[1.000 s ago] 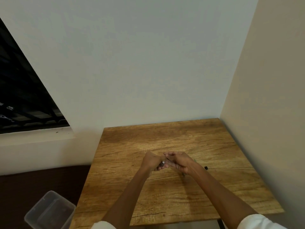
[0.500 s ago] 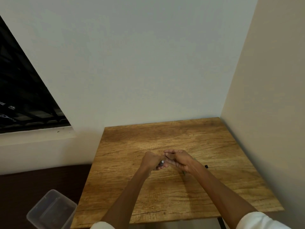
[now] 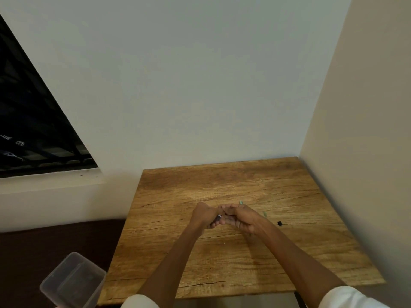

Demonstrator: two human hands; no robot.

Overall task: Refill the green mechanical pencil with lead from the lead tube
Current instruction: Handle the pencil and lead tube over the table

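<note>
My left hand [image 3: 204, 215] and my right hand [image 3: 241, 217] meet fingertip to fingertip above the middle of the wooden table [image 3: 244, 258]. The left fingers pinch a small dark piece with a silver end [image 3: 219, 217], apparently the lead tube. My right hand is closed, its fingertips against that piece. Short green bits of the green pencil [image 3: 240, 202] stick out above the right hand and beside its wrist; the rest is hidden by the fingers. A small black cap [image 3: 279, 223] lies on the table to the right of my right wrist.
The table stands in a corner, with one wall behind it and another along its right edge. A clear plastic container [image 3: 73, 283] sits on the floor beyond the table's front left corner. A dark window is at the far left.
Both hands have stayed together at the table's middle. The right fingers shifted slightly against the piece in the left hand, and green bits now show past the right hand.
</note>
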